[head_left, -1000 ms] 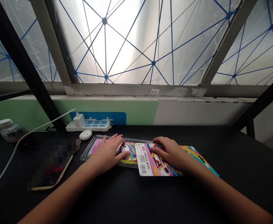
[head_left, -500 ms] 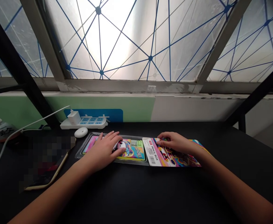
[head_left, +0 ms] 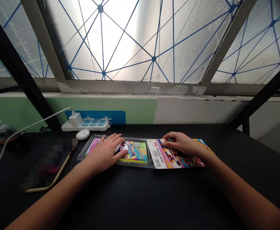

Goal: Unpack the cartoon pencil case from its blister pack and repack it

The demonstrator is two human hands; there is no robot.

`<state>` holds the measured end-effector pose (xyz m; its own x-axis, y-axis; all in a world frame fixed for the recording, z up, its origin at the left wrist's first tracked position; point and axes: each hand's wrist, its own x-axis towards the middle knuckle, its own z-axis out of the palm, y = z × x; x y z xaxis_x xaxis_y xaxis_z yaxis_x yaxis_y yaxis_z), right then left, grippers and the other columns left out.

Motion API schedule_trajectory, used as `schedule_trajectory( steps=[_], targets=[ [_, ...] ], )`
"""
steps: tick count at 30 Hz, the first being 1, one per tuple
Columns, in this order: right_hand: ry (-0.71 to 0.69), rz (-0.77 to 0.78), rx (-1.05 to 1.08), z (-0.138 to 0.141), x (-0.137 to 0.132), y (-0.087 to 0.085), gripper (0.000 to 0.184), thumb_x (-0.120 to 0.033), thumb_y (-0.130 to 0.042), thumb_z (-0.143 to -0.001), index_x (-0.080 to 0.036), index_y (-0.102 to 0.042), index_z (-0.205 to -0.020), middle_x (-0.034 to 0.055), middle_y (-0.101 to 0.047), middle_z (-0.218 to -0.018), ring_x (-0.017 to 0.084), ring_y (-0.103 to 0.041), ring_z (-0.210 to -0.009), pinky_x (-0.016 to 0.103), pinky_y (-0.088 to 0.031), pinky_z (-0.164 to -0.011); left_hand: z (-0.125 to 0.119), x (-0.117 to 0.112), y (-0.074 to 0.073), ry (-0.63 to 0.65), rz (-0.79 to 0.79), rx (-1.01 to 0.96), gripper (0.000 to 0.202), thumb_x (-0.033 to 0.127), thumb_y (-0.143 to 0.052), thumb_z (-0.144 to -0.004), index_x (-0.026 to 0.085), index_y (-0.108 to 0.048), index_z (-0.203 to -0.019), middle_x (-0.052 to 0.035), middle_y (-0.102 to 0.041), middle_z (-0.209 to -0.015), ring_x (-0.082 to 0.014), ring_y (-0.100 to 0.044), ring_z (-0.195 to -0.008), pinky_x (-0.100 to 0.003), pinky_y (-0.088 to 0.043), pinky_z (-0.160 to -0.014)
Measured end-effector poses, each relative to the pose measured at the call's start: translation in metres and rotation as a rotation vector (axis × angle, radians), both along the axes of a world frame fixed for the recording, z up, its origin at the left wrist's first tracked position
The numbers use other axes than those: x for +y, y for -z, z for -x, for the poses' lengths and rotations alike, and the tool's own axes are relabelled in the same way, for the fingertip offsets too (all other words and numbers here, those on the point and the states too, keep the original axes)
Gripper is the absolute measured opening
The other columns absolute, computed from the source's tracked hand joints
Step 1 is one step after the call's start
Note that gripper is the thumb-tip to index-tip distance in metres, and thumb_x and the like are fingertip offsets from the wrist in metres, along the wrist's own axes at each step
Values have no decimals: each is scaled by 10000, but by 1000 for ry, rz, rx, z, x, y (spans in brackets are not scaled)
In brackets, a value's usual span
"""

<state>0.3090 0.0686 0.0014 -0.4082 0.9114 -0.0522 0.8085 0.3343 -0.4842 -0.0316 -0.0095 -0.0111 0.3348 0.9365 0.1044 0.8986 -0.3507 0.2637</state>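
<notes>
A colourful pencil box [head_left: 140,152] marked SPORT lies in a clear plastic tray [head_left: 81,152] on the black desk. My left hand [head_left: 108,150] rests over the box with its fingers spread, covering its middle. To the right, a printed cardboard card [head_left: 157,157] reading PENCIL BOX, with a barcode, lies beside the tray and overlaps its right end. Curled over the upper part of this card is my right hand [head_left: 179,143], thumb and fingers bent against it. Some fingertips there are hidden.
A white power strip [head_left: 86,124] with a charger [head_left: 75,119] stands along the wall. In front of it sits a round white case [head_left: 82,134]. At the left are a jar [head_left: 1,132], a white cable [head_left: 4,150] and a blurred item with a pale edge [head_left: 63,171].
The card has shifted very slightly right and away from me, along with my right hand; a little more of the tray's right end shows. My left hand stays on the box.
</notes>
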Motion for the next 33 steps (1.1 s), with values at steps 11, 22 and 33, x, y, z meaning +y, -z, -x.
schedule_trajectory(
  steps=[11,22,33],
  targets=[
    [54,-88,53,44,-24,14,369,-561,-578,-884,-222,-699,-966,76,-707,-1030,241,-643,-893,331,-469,-753,-18,-7,2,5,-36,-150,345,462,-561,-932,264,-625,-1208,-106,-506,-1497,-349,-345,-1450,-671,-175,-1158],
    [-1,47,16,33,-26,-2,419,-622,-579,-851,-229,-689,-944,46,-736,-938,236,-659,-818,314,-463,-665,-15,-12,-18,23,-106,-856,297,464,-500,-985,239,-692,-1010,-62,-599,-1396,-276,-534,-1306,-387,-392,-1092],
    [-2,106,-49,2,0,-3,653,-697,-592,-794,-226,-633,-1244,91,-679,-1253,302,-633,-1130,361,-498,-948,-8,7,12,-37,-68,-1169,466,552,-324,-1027,235,-632,-1178,-77,-617,-1357,-259,-500,-1333,-412,-331,-1129]
  ],
)
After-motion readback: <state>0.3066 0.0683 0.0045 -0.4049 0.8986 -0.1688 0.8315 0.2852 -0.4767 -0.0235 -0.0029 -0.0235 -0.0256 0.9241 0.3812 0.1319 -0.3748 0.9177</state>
